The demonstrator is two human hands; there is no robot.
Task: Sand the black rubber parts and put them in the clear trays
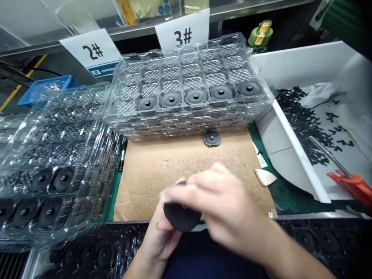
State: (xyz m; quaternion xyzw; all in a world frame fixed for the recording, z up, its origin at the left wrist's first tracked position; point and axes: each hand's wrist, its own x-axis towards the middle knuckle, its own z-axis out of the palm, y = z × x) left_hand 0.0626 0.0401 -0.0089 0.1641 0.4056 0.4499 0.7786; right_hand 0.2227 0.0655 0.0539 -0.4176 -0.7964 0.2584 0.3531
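A round black plastic disc (183, 219) is held tilted above the front of the cardboard sheet, low in the middle of the head view. My left hand (159, 236) is closed around its left and lower edge. My right hand (222, 197) reaches over the disc from the right, smeared by motion, with fingers curled against its upper face. Whether a small part sits under those fingers is hidden. Another black disc (212, 138) with a small central stud lies flat on the cardboard (151, 159), by the front of the tray stack.
Stacked clear trays (186, 112) stand behind, black discs in the top one's front row. More clear trays (95, 170) with discs are on the left. At right, a white bin (293, 143) holds small black parts and an orange-handled tool (348, 178). A marker (122, 157) lies left of the cardboard.
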